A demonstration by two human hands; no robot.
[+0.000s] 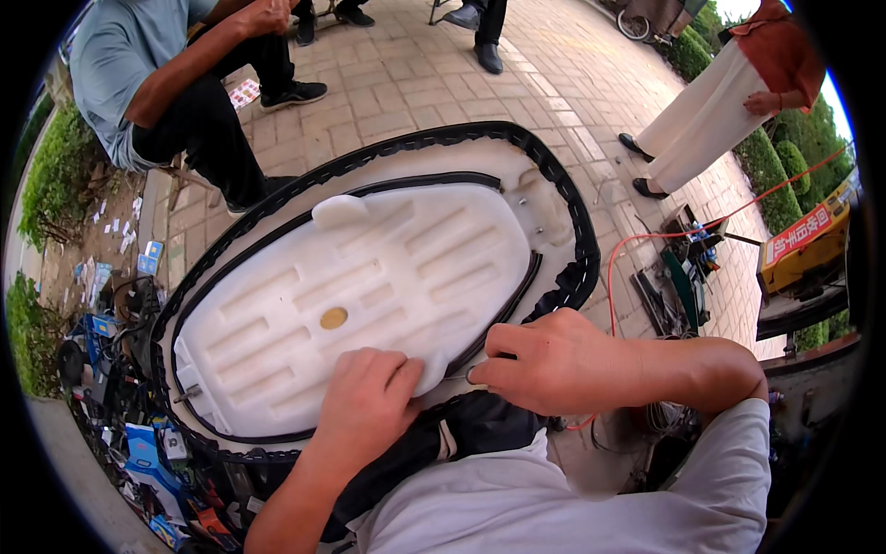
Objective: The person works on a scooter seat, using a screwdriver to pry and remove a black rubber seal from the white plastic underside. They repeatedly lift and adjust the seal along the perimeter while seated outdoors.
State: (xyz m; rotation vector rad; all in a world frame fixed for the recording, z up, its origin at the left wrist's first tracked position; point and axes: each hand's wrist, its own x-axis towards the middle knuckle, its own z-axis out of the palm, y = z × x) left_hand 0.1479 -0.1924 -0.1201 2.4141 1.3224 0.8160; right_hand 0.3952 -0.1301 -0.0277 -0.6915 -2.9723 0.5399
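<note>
An upturned scooter seat lies across my lap. Its white plastic seat base faces up, and a black cover edge folds over the rim all round. A black rubber strip follows the far side of the base; another stretch runs down its right side. My left hand rests on the near edge, fingers bent and closed beside a rounded white tab. Just right of that tab, my right hand pinches something thin and dark at the edge, too small to make out.
Boxes and dark odds and ends are heaped at the left. Tools lie on the paving to the right, where a red hose passes. A seated person is at the far left; another person stands at the right.
</note>
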